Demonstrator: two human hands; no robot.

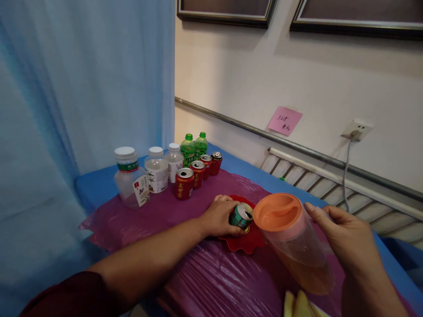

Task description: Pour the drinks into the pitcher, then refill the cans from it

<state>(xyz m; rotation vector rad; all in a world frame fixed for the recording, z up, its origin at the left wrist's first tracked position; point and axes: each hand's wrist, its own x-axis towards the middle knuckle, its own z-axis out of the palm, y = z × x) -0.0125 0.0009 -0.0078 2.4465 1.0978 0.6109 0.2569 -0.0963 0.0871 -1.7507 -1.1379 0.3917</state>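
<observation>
My left hand is wrapped round a small green can with an opened top, over a red scalloped mat. To its right, my right hand holds a clear pitcher with an orange lid from the handle side; the handle itself is hidden. Brownish liquid shows in the tilted pitcher, whose lid faces the green can. Whether any liquid is flowing cannot be made out. Several red cans stand in a row behind my left hand.
Left of the red cans are white-capped bottles, with green bottles behind. Purple plastic sheeting covers much of the blue table. Something yellow lies at the bottom edge. A radiator and blue curtain border the table.
</observation>
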